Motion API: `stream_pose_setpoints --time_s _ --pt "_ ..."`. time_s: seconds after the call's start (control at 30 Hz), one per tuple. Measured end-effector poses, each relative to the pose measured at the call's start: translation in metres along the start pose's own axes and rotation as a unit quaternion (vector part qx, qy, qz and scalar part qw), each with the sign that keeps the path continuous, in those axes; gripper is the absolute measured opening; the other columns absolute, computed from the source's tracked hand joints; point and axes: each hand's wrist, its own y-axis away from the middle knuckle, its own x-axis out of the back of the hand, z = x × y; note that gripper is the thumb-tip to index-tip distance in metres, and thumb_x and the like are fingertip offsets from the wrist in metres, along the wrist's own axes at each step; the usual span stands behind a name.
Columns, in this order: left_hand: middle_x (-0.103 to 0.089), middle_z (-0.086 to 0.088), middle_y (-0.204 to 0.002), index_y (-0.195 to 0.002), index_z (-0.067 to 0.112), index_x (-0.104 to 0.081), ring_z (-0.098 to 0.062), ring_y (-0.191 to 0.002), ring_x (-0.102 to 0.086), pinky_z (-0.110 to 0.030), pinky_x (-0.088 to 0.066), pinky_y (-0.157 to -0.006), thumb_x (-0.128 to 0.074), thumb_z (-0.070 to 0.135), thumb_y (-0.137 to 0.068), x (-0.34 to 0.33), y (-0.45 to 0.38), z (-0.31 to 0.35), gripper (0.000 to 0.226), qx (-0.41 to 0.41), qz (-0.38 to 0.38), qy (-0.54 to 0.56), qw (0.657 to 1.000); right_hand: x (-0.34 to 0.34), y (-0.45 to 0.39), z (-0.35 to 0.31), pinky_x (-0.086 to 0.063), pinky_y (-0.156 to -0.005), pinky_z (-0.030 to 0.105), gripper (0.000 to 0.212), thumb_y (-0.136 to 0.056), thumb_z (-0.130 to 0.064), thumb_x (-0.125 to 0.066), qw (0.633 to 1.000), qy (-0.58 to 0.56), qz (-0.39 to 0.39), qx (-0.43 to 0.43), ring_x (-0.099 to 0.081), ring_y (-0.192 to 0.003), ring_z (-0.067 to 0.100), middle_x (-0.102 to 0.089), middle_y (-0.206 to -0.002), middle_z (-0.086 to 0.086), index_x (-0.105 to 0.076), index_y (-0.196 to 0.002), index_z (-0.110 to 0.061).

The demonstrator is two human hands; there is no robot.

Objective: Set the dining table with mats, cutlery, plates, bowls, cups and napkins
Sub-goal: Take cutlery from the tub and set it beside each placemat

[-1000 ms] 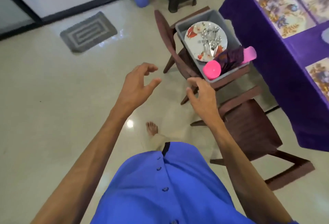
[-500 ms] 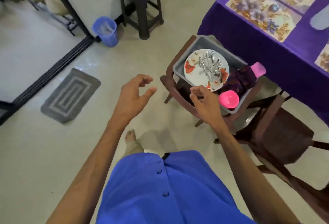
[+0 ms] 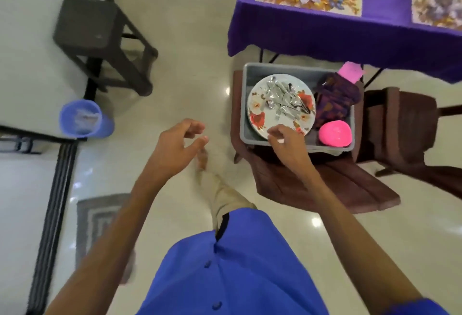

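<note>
A grey plastic tub (image 3: 250, 124) sits on a brown wooden chair (image 3: 325, 187) beside the purple-clothed counter (image 3: 325, 34). Inside lies a white floral plate (image 3: 262, 117) heaped with steel cutlery (image 3: 282, 99) (a pink cup (image 3: 335, 132) alongside). The right hand (image 3: 287, 143) hovers at the plate's near rim, fingers curled, gripping nothing visible. The left hand (image 3: 175, 149) hangs loosely apart, empty.

Tub (image 3: 252, 74) open above; cutlery (image 3: 283, 99) covers the plate (image 3: 260, 121).
</note>
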Motion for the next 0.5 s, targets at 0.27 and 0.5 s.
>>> stream_pose_setpoints --time_s 0.27,0.5 --pt "-0.069 0.025 -0.108 -0.115 0.034 -0.066 0.012 -0.101 -0.063 -0.012 -0.045 -0.079 -0.071 0.037 -0.097 0.046 -0.251 -0.054 0.02 -0.014 -0.12 -0.045 0.992 -0.065 -0.25 0.101 -0.05 -0.1 0.058 0.075 -0.087 -0.007 -0.064 0.94 0.244 0.023 -0.237 -0.048 -0.13 0.051 -0.043 -0.149 0.029 -0.032 -0.155 -0.007" --pt "-0.068 0.026 -0.109 -0.118 0.031 -0.067 0.008 -0.107 -0.063 -0.02 -0.052 -0.092 -0.065 0.034 -0.101 0.008 -0.373 -0.063 0.018 -0.089 -0.287 -0.023 0.954 -0.088 -0.297 0.111 -0.049 -0.086 0.059 0.039 -0.087 -0.003 -0.066 0.881 0.365 0.09 -0.288 -0.056 -0.11 0.047 -0.061 -0.119 0.027 -0.056 -0.125 0.0"
